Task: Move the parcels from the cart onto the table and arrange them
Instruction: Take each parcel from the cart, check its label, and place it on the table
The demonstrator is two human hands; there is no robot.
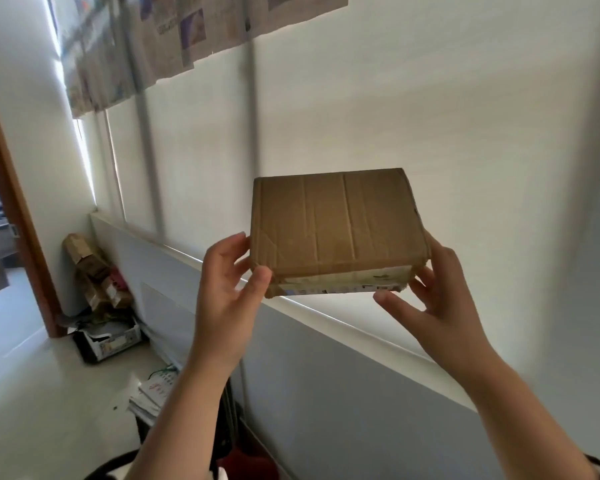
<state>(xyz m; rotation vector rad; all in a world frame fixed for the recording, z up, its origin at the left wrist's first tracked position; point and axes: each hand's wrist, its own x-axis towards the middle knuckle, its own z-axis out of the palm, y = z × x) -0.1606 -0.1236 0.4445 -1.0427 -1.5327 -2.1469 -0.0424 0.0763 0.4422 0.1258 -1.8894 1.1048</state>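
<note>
Here, a flat cardboard parcel (333,226) is held up in mid-air before a pale window blind (395,116); neither cart nor table is in view. Its near left corner is pinched between the thumb and curled fingers of the left hand (229,282). Its near right corner is caught lightly by the right hand (440,299), whose fingers are spread, the index finger touching nothing. With only corners held, the parcel could be tipped or dropped, most likely through the looser right grip.

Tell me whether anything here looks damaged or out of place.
The parcel, held up between left hand and right hand, is worn: a tear near its front left corner, ragged front edge. By the doorframe, crumpled cartons lean over an open box; papers lie scattered nearby.
</note>
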